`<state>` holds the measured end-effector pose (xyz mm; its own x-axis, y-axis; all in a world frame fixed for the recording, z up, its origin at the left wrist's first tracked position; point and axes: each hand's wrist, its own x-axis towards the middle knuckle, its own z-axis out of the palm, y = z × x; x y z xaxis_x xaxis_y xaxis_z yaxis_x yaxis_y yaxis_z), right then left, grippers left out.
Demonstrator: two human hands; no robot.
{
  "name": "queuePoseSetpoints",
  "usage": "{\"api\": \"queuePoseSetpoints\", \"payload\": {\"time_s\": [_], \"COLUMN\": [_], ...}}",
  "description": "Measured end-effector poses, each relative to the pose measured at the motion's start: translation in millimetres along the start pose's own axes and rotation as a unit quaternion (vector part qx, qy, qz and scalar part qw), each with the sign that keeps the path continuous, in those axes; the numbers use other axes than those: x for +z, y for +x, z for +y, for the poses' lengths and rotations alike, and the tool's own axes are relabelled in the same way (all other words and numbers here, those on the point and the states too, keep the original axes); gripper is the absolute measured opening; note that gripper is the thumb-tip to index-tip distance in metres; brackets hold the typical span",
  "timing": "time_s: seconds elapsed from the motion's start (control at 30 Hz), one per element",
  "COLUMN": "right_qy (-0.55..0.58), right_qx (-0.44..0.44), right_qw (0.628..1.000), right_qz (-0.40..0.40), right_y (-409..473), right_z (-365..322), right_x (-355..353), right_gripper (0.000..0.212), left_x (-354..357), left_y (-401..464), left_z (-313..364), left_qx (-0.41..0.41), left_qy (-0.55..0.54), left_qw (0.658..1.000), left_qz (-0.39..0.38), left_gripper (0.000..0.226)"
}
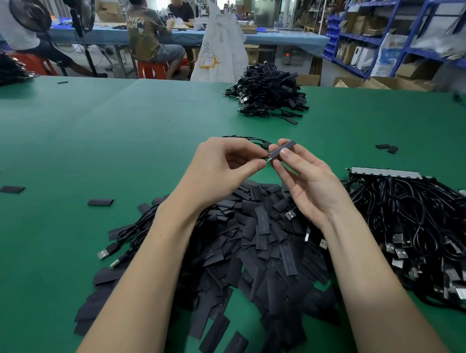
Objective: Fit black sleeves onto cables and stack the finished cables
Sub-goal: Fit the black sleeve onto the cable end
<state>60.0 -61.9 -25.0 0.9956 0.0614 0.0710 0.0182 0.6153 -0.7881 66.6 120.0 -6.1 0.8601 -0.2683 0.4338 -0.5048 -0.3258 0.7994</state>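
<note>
right hand (304,184) pinching black sleeve (282,149), left hand (221,169) pinching cable end (266,157)

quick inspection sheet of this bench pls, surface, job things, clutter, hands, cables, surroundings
surface: green table, bare in the far left part
job's things: black sleeve held over a cable end; loose sleeve pile below the hands
clutter: stray sleeves scattered at left
hands: left hand pinches the cable end; right hand pinches the sleeve
cables: bundle at right; far stack
surroundings: seated workers, blue shelving, white bag
</note>
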Motion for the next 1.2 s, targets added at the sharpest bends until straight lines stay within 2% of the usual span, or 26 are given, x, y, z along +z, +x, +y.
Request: {"api": "queuePoseSetpoints", "payload": {"time_s": [0.3, 0.53, 0.97, 1.1, 1.2], "right_qy": [-0.018, -0.032, -0.014, -0.005, 0.004], "right_qx": [0.003, -0.01, -0.009, -0.004, -0.008], "right_qw": [1.0, 0.999, 1.0, 1.0, 1.0], "right_qz": [0.009, 0.003, -0.004, -0.003, 0.003], "right_y": [-2.0, -1.8, -1.6, -1.2, -0.7], "right_z": [-1.6, -4.0, 2.8, 3.9, 5.1], "right_x": [2.9, 1.0, 2.2, 4.7, 4.5], "right_gripper": [0.017, 0.027, 0.021, 0.017, 0.017], "left_x": [1.3, 3.3, 2.8, 5.0, 5.1], "left_y": [-1.3, -0.9, -1.9, -2.3, -1.9], "left_z": [0.8, 1.6, 1.1, 1.7, 0.7], "left_qx": [-0.006, 0.0, 0.009, -0.001, 0.001], "left_qy": [-0.004, 0.004, -0.012, -0.054, -0.049], "left_qw": [1.0, 1.0, 1.0, 0.998, 0.998], "left_qz": [0.018, 0.014, 0.014, 0.039, 0.036], "left_gripper": [0.008, 0.008, 0.007, 0.017, 0.015]}}
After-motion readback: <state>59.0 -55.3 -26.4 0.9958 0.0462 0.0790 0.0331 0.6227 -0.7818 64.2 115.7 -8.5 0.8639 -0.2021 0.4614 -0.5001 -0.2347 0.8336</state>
